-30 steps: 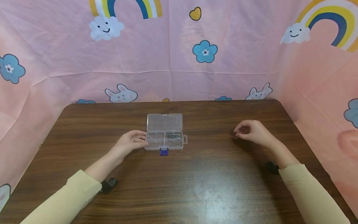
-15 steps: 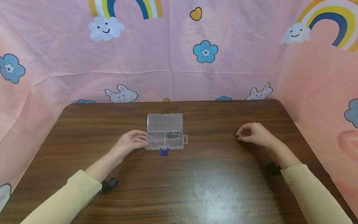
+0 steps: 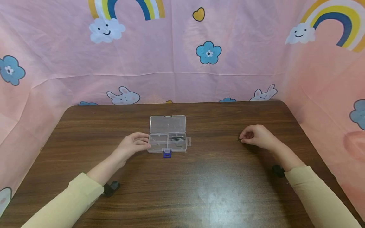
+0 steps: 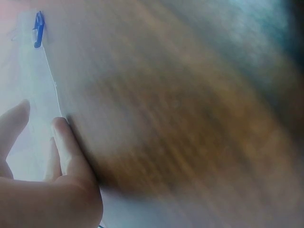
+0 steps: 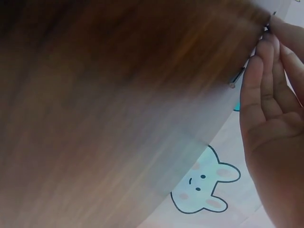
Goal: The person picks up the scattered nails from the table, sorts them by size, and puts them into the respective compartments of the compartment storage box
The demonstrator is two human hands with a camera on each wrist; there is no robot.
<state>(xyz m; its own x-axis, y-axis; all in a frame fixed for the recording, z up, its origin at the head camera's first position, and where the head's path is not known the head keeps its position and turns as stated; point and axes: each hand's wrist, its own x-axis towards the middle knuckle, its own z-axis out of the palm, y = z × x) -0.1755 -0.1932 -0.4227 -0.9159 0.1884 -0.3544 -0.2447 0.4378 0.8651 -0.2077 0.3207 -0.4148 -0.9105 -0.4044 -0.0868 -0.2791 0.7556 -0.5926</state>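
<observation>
A clear plastic compartment box (image 3: 158, 148) lies with its lid raised back at the middle of the table. My left hand (image 3: 131, 146) holds its left end, thumb at the near corner and fingers along the side. Several thin dark metal pieces (image 3: 177, 138) lie in the back right compartment, and a single thin piece (image 3: 179, 146) shows in the front right one. Off to the right, my right hand (image 3: 258, 136) pinches a thin nail-like metal piece (image 3: 239, 140) at the tabletop. One end (image 5: 232, 85) of it, with a small head, shows beyond the fingers in the right wrist view.
The box's blue latch (image 3: 167, 154) hangs at its front, and a clear hanging tab (image 3: 189, 141) juts from its right end. Brown wood-grain tabletop (image 3: 199, 177) surrounds both hands. A pink patterned cloth (image 3: 242, 72) stands behind and beside the table.
My right hand has shifted slightly to the right and toward me, and the tip of the nail-like piece shows at its fingertips. The left hand and box stay put.
</observation>
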